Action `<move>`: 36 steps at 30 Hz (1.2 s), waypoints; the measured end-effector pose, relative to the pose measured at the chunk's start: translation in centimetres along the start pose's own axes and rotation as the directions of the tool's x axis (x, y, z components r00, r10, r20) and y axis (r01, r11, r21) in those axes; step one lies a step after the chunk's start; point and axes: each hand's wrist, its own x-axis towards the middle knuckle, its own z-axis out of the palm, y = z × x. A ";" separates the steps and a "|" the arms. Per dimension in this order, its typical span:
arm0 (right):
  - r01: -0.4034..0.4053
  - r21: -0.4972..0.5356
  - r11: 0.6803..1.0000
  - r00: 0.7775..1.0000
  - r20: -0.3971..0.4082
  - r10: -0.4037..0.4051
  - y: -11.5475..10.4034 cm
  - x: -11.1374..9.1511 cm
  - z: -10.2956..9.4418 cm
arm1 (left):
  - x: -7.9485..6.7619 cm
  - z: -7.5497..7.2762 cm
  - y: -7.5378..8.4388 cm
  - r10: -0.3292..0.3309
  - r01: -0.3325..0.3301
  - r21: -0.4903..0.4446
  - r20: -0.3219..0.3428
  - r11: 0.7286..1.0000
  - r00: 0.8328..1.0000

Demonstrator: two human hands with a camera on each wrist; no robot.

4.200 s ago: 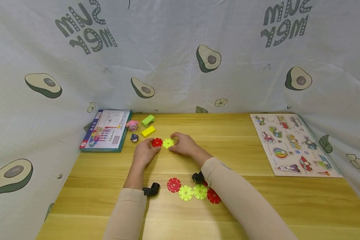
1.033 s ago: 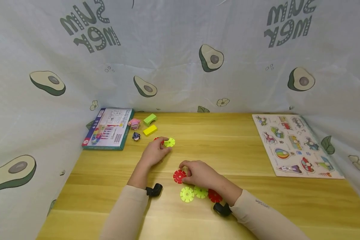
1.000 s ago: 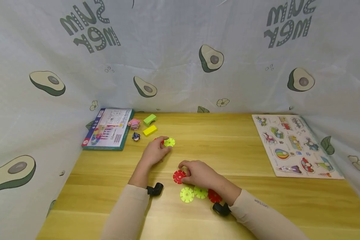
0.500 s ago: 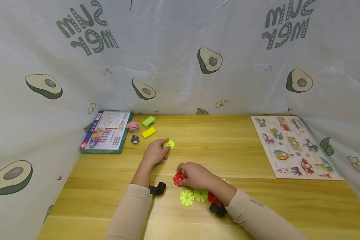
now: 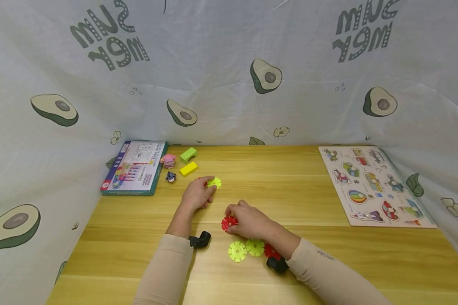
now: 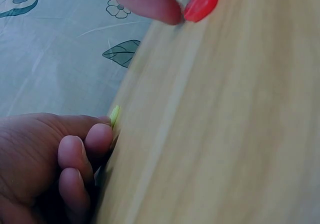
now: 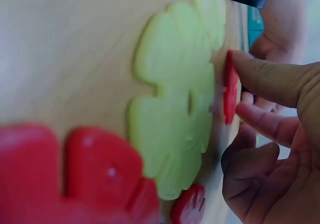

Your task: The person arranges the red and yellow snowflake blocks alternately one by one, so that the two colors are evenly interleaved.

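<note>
My left hand [image 5: 196, 195] pinches the left edge of a yellow-green notched interlocking disc [image 5: 215, 183] between thumb and index finger; a sliver of red shows behind those fingers. Only the disc's thin edge shows in the left wrist view. Nearer to me, my right hand [image 5: 249, 220] holds a red interlocking disc [image 5: 227, 223] by its rim, thumb at the near side and a finger at the far side. Just below lie two yellow-green discs, one at left [image 5: 237, 252] and one beside it [image 5: 255, 248], then a red disc [image 5: 271, 251] partly under my right wrist.
At the back left lie a boxed toy set [image 5: 137, 169], a pink figure [image 5: 168, 161], a small dark figure [image 5: 170, 177], a green arch block [image 5: 188, 154] and a yellow block [image 5: 188, 169]. A picture puzzle board [image 5: 374, 186] lies at the right. A printed curtain [image 5: 221, 63] hangs behind.
My right hand left the far yellow-green disc, came nearer and took the red disc from the near row, now lifted slightly away from it. My left hand shifted right onto the yellow-green disc.
</note>
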 end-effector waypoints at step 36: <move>-0.284 0.254 0.924 0.942 -0.107 0.319 3.9 9.4 -3.6 | -0.2 0.0 0.1 0.035 -0.035 0.013 0.000 0.999 0.999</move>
